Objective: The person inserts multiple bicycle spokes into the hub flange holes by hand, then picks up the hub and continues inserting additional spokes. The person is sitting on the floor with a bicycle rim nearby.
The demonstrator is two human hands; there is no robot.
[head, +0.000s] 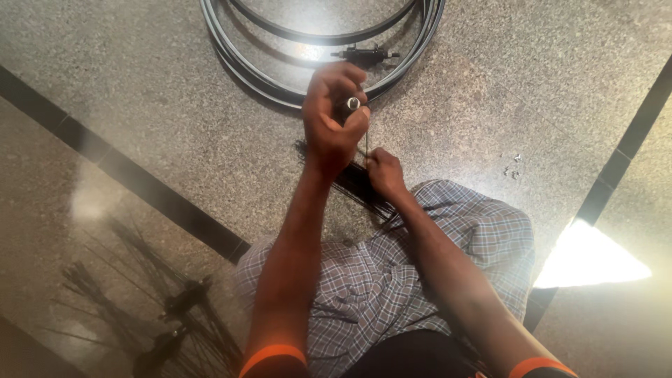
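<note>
We had the left hand (334,115) clenched around a small metal hub (353,103), held up over the granite floor (140,91) just below the black rims (280,84). The right hand (383,171) pinched what looked like a thin spoke (366,140), with the spoke bundle (357,183) underneath.

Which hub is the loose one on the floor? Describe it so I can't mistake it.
Find the black rims lying on the granite floor at the top. Inside their ring, just above the raised left hand, lies a small black hub. Unlike the hubs at lower left, it carries no spokes.
</note>
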